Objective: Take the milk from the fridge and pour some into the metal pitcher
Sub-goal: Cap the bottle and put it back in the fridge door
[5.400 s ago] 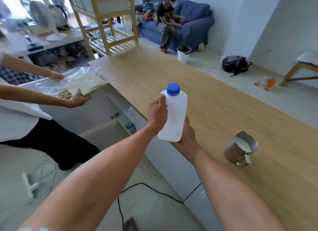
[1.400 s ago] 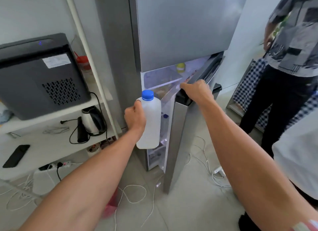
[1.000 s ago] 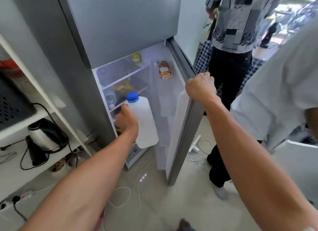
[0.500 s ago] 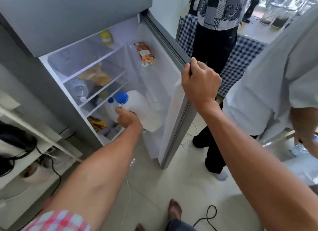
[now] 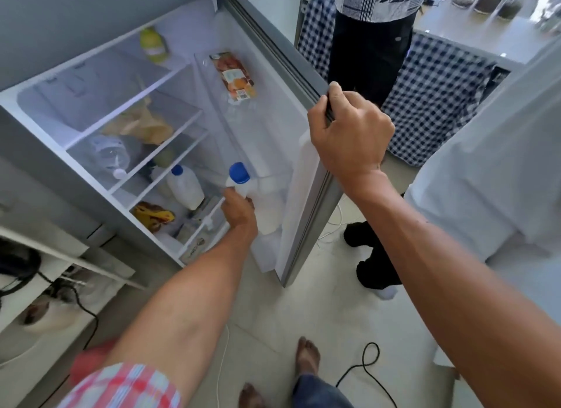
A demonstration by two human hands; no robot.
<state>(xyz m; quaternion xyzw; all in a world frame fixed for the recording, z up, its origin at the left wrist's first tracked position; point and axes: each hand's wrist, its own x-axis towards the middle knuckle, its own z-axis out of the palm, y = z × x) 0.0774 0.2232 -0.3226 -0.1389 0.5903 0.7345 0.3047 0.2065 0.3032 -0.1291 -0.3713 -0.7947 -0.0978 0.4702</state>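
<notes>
Two milk bottles (image 5: 185, 186), one held (image 5: 264, 204)

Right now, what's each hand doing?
Left hand: grips the milk bottle.
Right hand: grips the fridge door edge.

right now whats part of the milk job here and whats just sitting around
Part of the job:
- milk bottle, left hand round it
- fridge door, right hand holding its edge

Just lying about:
- second blue-capped bottle
- orange packet in the door
- yellow-green bottle
- black cable on the floor
</notes>
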